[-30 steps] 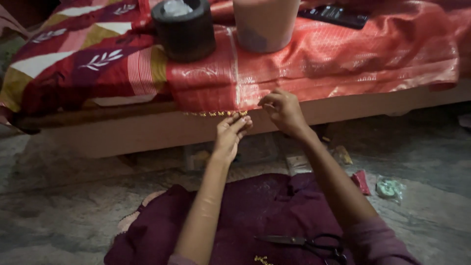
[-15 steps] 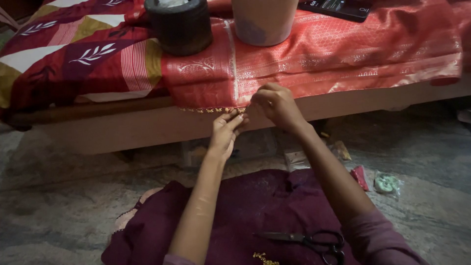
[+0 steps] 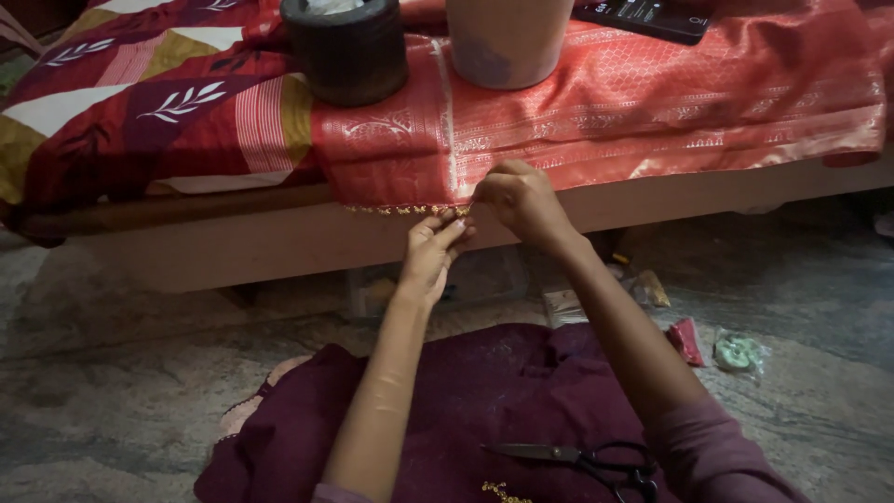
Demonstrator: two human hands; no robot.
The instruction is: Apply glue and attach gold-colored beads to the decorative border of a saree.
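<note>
1. Because both hands work at the very edge of the red woven cloth (image 3: 596, 121) where it hangs over the bed's front, a hard tug could drag the cloth forward; the dark round container (image 3: 346, 48) and the pale cup (image 3: 507, 39) standing on it above that edge might tip.
2. A slipped pinch could let the small golden trim (image 3: 396, 210) along the cloth's hem come loose, as it looks fine and hard to hold.
3. Open scissors (image 3: 582, 458) lie on the maroon garment (image 3: 484, 410) below the cloth edge, close under the right forearm; a dropped elbow could meet the blades.
4. Left hand (image 3: 433, 250) reaches up just below the hem, fingertips pinched together on the trim.
5. Right hand (image 3: 520, 197) sits just beside it at the hem, fingers curled closed; whether it holds a needle or thread cannot be told.
</note>
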